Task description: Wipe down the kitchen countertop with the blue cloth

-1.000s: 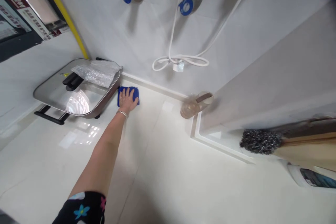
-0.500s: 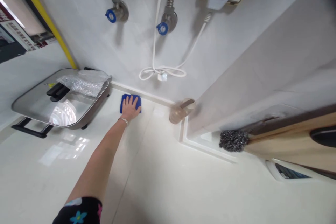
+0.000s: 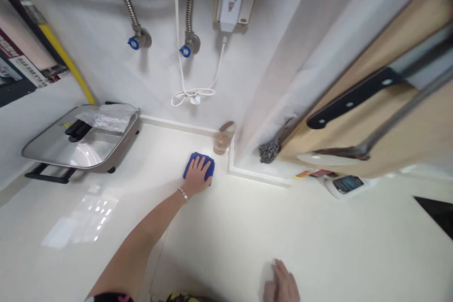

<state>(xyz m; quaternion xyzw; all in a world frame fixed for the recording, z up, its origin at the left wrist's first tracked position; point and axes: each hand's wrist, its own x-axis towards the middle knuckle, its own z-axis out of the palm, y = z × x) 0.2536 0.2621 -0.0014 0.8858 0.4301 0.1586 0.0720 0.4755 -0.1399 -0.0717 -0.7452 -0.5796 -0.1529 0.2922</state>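
My left hand (image 3: 197, 177) lies flat with spread fingers on a folded blue cloth (image 3: 189, 162), pressing it to the white countertop (image 3: 226, 226). A band circles that wrist. Just beyond the cloth, in the corner by the wall, stands a small brownish translucent cup-like container (image 3: 223, 139); the hand does not touch it. At the bottom edge my right hand (image 3: 283, 283) is partly in view over the countertop, fingers stretched out, nothing seen in it. Its wrist is out of frame.
On the left sits an electric pan (image 3: 120, 144) with a glass lid and bubble wrap. A steel scourer (image 3: 269, 151), wooden board (image 3: 385, 137), black-handled knife (image 3: 350, 104) and white bottle (image 3: 341, 186) are at right. A tied white cord (image 3: 193, 93) hangs below blue-knobbed valves (image 3: 186, 50).
My left hand has slid the blue cloth rightward and nearer to me, away from the pan toward the brownish container. My right hand has come into view at the bottom. The view has shifted right.
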